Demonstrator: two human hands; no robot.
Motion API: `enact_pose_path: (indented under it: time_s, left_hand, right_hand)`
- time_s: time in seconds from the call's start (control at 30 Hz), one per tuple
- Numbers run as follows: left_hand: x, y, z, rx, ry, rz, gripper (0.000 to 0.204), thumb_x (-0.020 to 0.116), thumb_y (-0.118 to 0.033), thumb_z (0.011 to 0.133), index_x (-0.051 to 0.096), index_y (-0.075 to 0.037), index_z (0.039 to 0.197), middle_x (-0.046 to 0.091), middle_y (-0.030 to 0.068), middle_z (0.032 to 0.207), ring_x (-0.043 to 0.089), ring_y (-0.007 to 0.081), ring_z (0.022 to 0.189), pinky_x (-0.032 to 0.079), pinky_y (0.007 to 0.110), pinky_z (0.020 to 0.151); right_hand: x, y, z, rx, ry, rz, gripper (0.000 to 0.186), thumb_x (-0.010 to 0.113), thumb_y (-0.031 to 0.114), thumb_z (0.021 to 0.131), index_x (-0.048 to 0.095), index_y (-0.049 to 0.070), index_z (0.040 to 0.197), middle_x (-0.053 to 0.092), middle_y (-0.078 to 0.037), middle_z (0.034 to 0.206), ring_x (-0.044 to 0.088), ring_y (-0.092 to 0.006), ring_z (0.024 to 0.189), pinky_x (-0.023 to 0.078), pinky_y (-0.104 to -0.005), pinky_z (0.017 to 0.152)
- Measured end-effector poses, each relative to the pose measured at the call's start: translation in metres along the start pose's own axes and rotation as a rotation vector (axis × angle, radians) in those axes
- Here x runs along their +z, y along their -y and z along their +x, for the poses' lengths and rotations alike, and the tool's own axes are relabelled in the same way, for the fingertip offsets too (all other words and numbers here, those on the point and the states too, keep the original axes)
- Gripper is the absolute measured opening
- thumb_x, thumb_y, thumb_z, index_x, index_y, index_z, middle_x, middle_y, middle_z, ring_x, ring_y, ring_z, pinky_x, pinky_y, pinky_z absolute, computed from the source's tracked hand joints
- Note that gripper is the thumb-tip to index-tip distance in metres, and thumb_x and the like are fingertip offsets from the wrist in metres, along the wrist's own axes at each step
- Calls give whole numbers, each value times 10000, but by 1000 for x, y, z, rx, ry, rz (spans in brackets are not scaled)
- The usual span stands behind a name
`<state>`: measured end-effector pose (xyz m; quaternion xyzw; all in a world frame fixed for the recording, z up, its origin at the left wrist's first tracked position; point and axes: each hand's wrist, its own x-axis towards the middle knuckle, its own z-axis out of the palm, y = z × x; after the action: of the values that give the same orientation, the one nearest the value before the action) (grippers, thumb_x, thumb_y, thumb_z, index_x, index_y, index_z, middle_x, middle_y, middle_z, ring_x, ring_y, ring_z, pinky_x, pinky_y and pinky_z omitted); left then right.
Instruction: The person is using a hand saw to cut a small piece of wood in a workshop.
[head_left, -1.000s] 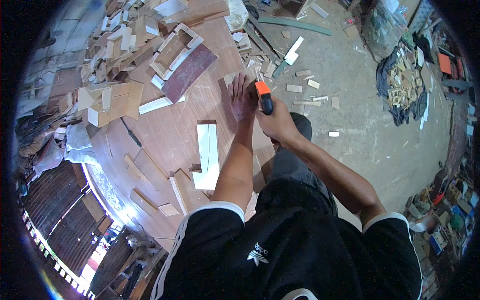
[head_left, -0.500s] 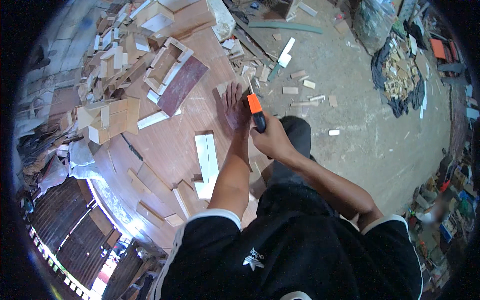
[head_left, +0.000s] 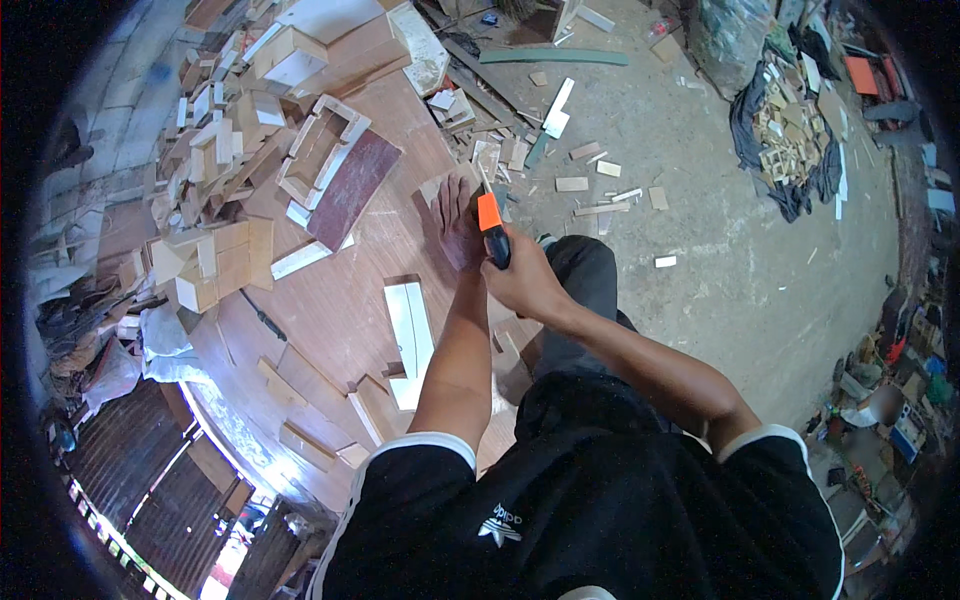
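Observation:
My left hand (head_left: 456, 225) lies with fingers stretched out on a pale board (head_left: 432, 190) at the right edge of the wooden work surface (head_left: 340, 310). Just to its right, my right hand (head_left: 516, 272) grips the orange-and-black handle of a saw (head_left: 490, 220), whose narrow blade points away from me along the board's edge. Below my left hand, a white piece (head_left: 405, 340) with a curved dark line on it lies on the work surface, beside several plain wood strips (head_left: 305, 445). Part of the board is hidden under my hands.
Stacked wooden box pieces (head_left: 225, 265) crowd the surface's left and far side, near an open frame with a maroon panel (head_left: 350, 190). A dark rod (head_left: 262, 315) lies at left. Offcuts (head_left: 570, 184) and a heaped dark sack (head_left: 790, 140) lie on the concrete floor (head_left: 750, 300) at right.
The view has shifted, so both hands and the saw sit somewhat lower and further left in the picture. My left hand stays flat and my right hand keeps its grip on the saw.

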<state>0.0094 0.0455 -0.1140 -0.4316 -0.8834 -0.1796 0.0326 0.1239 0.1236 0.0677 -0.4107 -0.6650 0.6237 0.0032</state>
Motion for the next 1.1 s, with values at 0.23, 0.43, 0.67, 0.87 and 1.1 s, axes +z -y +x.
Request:
enact_pose_path:
  time_s: [0.23, 0.43, 0.67, 0.87, 1.1]
  left_hand:
    - [16, -5, 0, -88, -128, -166, 511, 594, -256, 867, 552, -42, 1329, 516, 165, 1432, 434, 313, 1376, 295, 464, 1170]
    - [13, -9, 1, -159, -50, -131, 502, 589, -211, 849, 565, -18, 1312, 543, 196, 1383, 441, 336, 1359, 292, 473, 1174]
    - [-10, -19, 9, -105, -89, -157, 503, 536, -119, 857, 543, -67, 1358, 490, 145, 1461, 391, 293, 1409, 250, 462, 1195]
    - [-12, -20, 11, -84, -131, -145, 429, 509, -83, 880, 597, -66, 1300, 529, 76, 1447, 416, 250, 1391, 216, 451, 1207]
    - [-7, -9, 6, -200, -154, -311, 384, 512, -78, 866, 631, -52, 1230, 544, 125, 1408, 443, 286, 1368, 279, 453, 1174]
  right_hand:
    - [-60, 130, -11, 1, 252, 419, 231, 664, 149, 867, 572, -12, 1004, 566, -50, 718, 579, -133, 617, 462, -300, 561]
    - [-74, 208, -20, -185, 242, 211, 462, 715, 258, 821, 586, -125, 1044, 589, -128, 786, 600, -179, 666, 468, -292, 581]
    - [-118, 240, -63, -407, 177, 253, 410, 721, 246, 820, 590, -102, 993, 584, -114, 732, 583, -185, 596, 467, -318, 532]
    - [-168, 201, -85, -634, 60, 246, 269, 710, 204, 838, 608, -36, 905, 585, -76, 647, 569, -178, 511, 458, -337, 469]
    - [-135, 6, -39, -165, -55, -76, 208, 727, 174, 868, 624, 24, 970, 650, -34, 789, 622, -121, 775, 490, -305, 696]
